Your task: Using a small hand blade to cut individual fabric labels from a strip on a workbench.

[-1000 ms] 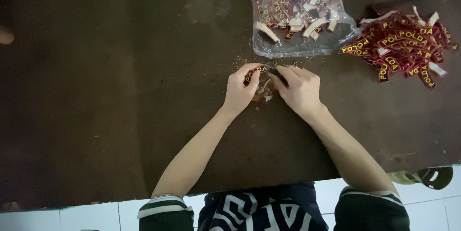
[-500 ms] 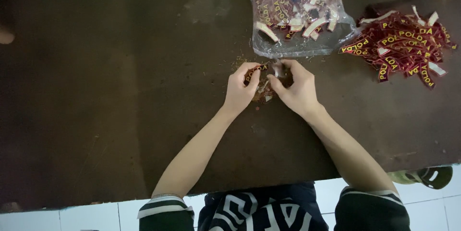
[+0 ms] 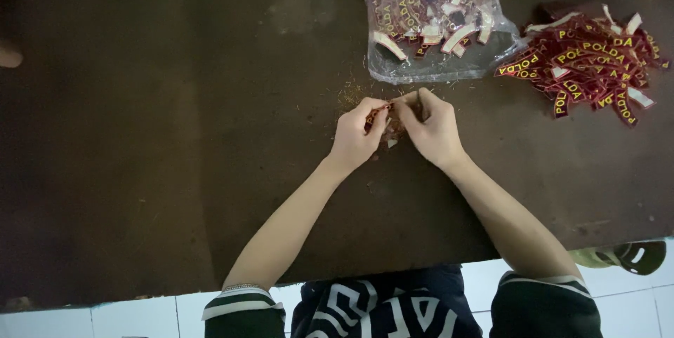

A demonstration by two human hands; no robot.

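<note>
The person sits close to the dark brown bench point(image 3: 175, 169), arms stretched out over it. Both hands meet in the middle. The left hand point(image 3: 357, 136) and the right hand point(image 3: 434, 127) pinch one small red patch point(image 3: 380, 110) between them, just above the bench top. The fingers of both hands are curled shut on it, thumb against fingertips, each hand at one end.

I think the patch is very light, thin and soft, like a bit of cloth. It bends easily, and it will not break. It is so small that the best place to hold it is by its short ends, with the fingertips only. It looks a little rough, so it should not slip.

Little bits of thread point(image 3: 351, 96) lie on the bench around the hands.

Farther away sits a clear plastic bag point(image 3: 428, 64) full of patches. To its right, well apart from the hands, lies a loose pile of red patches point(image 3: 590, 64).

Compared with a moment ago, the hands have moved closer together, and the right fingers now cover more of the patch. The bag and the pile have not moved.
</note>
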